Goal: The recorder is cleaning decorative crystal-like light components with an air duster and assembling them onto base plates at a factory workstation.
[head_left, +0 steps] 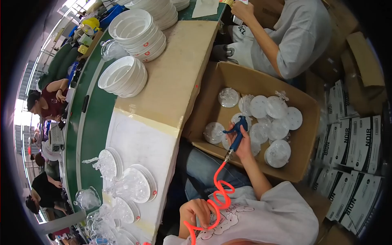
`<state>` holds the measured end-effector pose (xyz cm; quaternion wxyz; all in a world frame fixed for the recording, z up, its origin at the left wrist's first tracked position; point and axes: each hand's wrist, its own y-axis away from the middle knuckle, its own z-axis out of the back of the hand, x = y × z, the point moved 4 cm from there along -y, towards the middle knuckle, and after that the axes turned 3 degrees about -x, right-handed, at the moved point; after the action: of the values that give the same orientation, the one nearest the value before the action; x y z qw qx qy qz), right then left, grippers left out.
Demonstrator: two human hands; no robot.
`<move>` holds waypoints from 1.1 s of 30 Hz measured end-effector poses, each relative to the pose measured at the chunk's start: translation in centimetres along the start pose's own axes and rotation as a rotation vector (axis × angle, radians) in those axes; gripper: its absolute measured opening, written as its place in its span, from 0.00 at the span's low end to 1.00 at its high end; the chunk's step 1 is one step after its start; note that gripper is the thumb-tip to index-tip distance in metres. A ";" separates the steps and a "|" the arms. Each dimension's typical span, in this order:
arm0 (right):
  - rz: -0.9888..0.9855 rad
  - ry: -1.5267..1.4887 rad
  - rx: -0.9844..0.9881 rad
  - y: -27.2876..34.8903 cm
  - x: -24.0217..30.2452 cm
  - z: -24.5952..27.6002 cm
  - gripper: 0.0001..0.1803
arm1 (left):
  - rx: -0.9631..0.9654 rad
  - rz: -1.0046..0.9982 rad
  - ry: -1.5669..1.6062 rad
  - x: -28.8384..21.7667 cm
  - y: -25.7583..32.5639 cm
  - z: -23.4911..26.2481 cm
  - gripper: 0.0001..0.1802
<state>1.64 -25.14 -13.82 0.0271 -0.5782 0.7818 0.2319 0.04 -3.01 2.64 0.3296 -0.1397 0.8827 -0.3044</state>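
My right hand grips a blue air blow gun by its handle; the thin metal nozzle points into a big open cardboard box. A red coiled air hose runs from the handle's end back toward my body. Curled around the hose's lower coils is my left hand, in front of my shirt. Inside the box lie several clear, round plastic pieces with white discs, loosely heaped beneath the nozzle. What my fingers do on the gun's trigger is partly hidden.
Left of me, a worktable holds clear ornament-like pieces on white round bases and stacked white rings. Beyond it runs a green conveyor. Another person sits beyond the box. Printed white cartons stand at the right.
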 end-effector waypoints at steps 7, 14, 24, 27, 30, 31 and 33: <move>-0.062 0.938 -0.237 1.7 -1.5 -2.6 0.18 | -0.195 -0.340 0.270 -1.0 1.2 1.1 0.27; -0.186 1.870 -0.079 7.2 -0.2 -6.0 0.14 | -1.463 0.255 -0.076 3.2 1.8 16.6 0.26; -0.344 2.344 -0.165 10.7 -2.7 -6.8 0.28 | -1.422 0.351 0.214 7.0 2.7 27.1 0.17; -0.367 1.756 -0.122 11.6 -3.5 -5.0 0.29 | -1.249 0.276 0.342 6.7 2.3 26.9 0.22; -0.539 1.082 -0.334 13.3 -4.8 -4.4 0.20 | -1.194 0.221 0.397 6.3 2.6 26.5 0.23; -0.537 1.088 -0.334 13.4 -4.4 -3.5 0.20 | -1.165 0.202 0.428 6.3 2.1 26.3 0.23; -0.558 0.953 -0.432 13.3 -4.0 -1.7 0.17 | -1.332 0.222 0.355 6.9 1.5 25.9 0.22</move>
<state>-8.89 -19.25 -6.67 -0.3852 -0.7948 0.4612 0.0848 12.15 -16.44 -17.26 0.0535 -0.1693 0.9309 0.3191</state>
